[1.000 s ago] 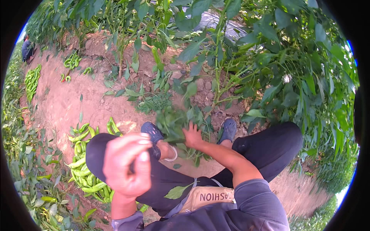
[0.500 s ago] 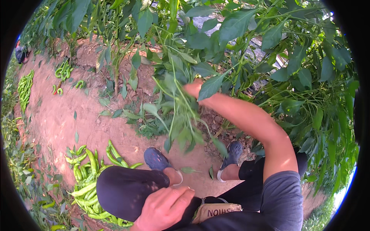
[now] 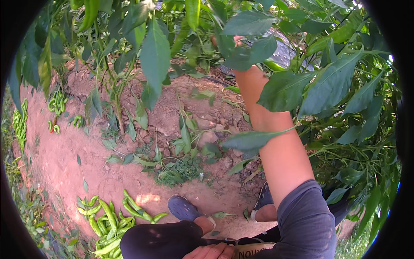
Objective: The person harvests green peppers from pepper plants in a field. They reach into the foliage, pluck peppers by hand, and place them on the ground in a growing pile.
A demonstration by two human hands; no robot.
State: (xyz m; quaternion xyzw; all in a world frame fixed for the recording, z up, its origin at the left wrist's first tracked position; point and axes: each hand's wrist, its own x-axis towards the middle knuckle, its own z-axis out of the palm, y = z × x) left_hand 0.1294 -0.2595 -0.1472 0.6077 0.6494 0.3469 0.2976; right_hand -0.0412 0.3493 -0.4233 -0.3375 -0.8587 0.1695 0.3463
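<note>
My right arm reaches up and forward into the pepper plants. Leaves hide most of my right hand (image 3: 238, 41), so its grip does not show; only bits of skin appear between them. Long green peppers hang close by, one pepper (image 3: 192, 13) just left of that hand and another pepper (image 3: 334, 39) to its right. A broad leaf (image 3: 250, 140) crosses my forearm. Low at the bottom edge, my left hand (image 3: 211, 251) rests by my lap with its fingers curled together and nothing visible in them; the picture's edge cuts it off.
A heap of picked green peppers (image 3: 110, 226) lies on the soil left of my knee. Smaller pepper piles (image 3: 57, 102) and a longer pile (image 3: 20, 123) sit farther left. A cut leafy stem (image 3: 185, 129) and weeds (image 3: 179, 170) lie ahead of my shoes. Dark plastic sheeting (image 3: 282, 49) shows behind the plants.
My right hand has moved up and farther into the foliage, away from the loose leafy stems it was beside. My left hand has dropped lower, and the view has shifted forward.
</note>
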